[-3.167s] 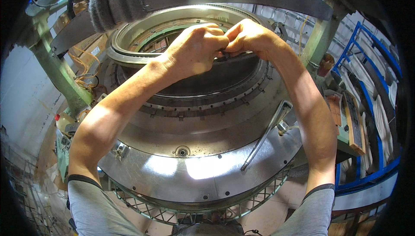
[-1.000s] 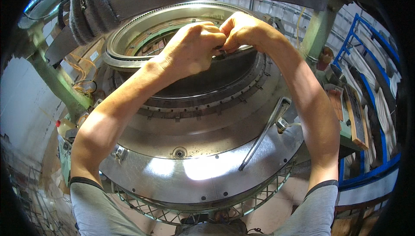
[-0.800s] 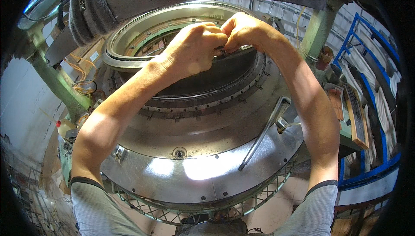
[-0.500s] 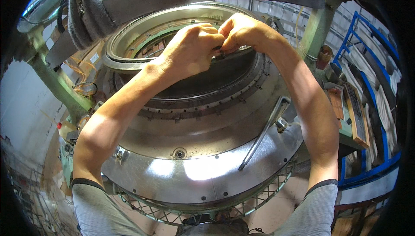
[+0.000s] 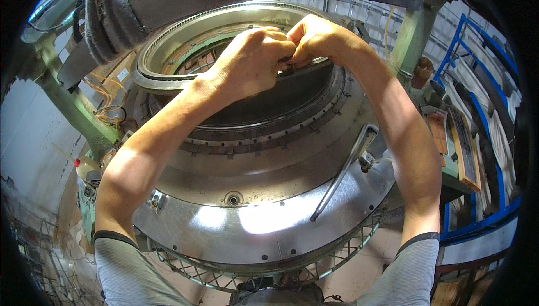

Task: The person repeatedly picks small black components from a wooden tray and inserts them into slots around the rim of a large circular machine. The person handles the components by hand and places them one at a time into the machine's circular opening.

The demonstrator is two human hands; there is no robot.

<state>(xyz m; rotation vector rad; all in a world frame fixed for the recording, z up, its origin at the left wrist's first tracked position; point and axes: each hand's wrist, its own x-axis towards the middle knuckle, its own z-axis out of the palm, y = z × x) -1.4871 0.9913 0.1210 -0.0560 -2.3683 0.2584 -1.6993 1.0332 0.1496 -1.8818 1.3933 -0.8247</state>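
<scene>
My left hand (image 5: 252, 62) and my right hand (image 5: 314, 38) meet, fingers curled, at the upper rim of the dark needle cylinder (image 5: 264, 104) of a big round knitting machine (image 5: 269, 222). Both pinch at something small on that rim; my fingers hide it, so I cannot tell what it is. Behind my hands lies a bright steel ring (image 5: 168, 53) with fine teeth. Both forearms reach up from the lower edge, over the machine's shiny outer plate.
A long flat metal bar (image 5: 345, 171) lies slanted on the right of the outer plate. Green frame posts (image 5: 78, 115) stand left and at the upper right (image 5: 412, 37). A padded grey arm (image 5: 112, 8) hangs overhead. Blue racking (image 5: 477, 81) with white rolls is at the right.
My hands stay together at the cylinder rim. The view has shifted slightly, so that the ring and hands sit a little further left than 3.2 s ago.
</scene>
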